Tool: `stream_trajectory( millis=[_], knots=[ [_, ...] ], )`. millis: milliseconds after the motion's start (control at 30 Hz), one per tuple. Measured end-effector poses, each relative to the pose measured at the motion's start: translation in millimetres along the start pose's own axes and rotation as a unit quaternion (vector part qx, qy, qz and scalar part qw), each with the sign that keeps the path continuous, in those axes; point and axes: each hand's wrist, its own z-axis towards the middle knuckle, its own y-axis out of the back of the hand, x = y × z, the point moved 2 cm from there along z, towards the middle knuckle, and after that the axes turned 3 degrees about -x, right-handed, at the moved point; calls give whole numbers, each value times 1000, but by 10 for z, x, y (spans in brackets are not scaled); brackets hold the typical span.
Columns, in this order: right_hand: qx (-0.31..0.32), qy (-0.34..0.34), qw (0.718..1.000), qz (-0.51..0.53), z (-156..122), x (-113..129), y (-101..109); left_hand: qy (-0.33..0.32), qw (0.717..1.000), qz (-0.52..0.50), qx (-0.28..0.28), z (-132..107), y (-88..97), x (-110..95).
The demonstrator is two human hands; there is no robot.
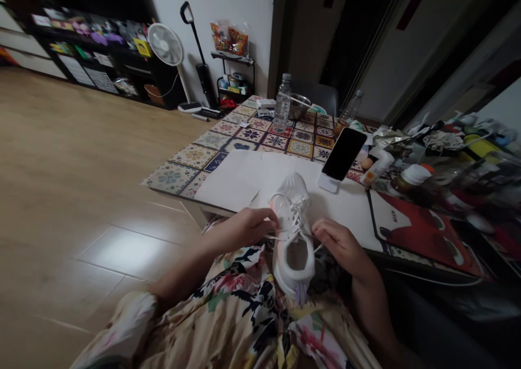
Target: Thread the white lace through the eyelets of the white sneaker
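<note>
A low table [195,157] with a patterned tile top stands on the wooden floor [61,157]. A large white sheet [240,182] covers its near part, and the toe of a white sneaker [293,195] rests on that sheet. Just right of it, a dark phone [344,153] leans on a white stand. A red mat [423,230] lies at the near right. Farther back stand a clear water bottle [281,104] and a metal bowl [300,106]. Bottles and packets crowd the right side.
</note>
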Motion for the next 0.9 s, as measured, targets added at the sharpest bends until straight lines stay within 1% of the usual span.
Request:
stream_trajectory(
  millis=[67,133,200,300,367,400,433,533,567,633,700,733,767,800,867,900],
  knots=[
    [-1,-14,999,-34,-9,-16,5,5,999,52,3,-17,9,-46],
    [-9,-33,998,-47,-32,-47,27,10,998,64,20,-22,22,-50],
    [-19,-35,998,-52,-51,-62,59,20,998,55,32,-15,35,-8],
    [-23,-7,998,-64,-56,-44,120,33,999,13,22,14,62,91],
    [-14,17,998,-56,-53,-22,161,26,999,-15,13,31,96,131],
    [-8,27,999,-41,-52,-13,177,6,1000,-24,10,35,121,129],
    [-4,36,999,-19,-52,-5,187,-29,999,-27,5,33,150,109],
    [-26,61,995,81,-46,5,158,-173,984,-24,-13,-4,226,-26],
    [-39,69,989,121,-37,5,122,-210,977,-30,-11,-20,228,-75],
    [-65,79,974,203,-7,6,11,-241,968,-67,16,-34,172,-147],
    [-93,81,956,265,35,10,-121,-237,961,-138,47,-10,50,-176],
    [-110,77,951,278,57,12,-181,-227,955,-187,44,15,-20,-178],
    [-127,68,949,280,78,15,-233,-209,951,-224,28,49,-88,-171],
    [-147,58,949,272,94,18,-272,-192,951,-244,-1,85,-151,-162],
    [-182,40,955,231,113,33,-314,-185,951,-242,-48,149,-251,-158],
    [-195,38,959,203,115,46,-320,-195,952,-229,-61,173,-287,-165]
  ],
)
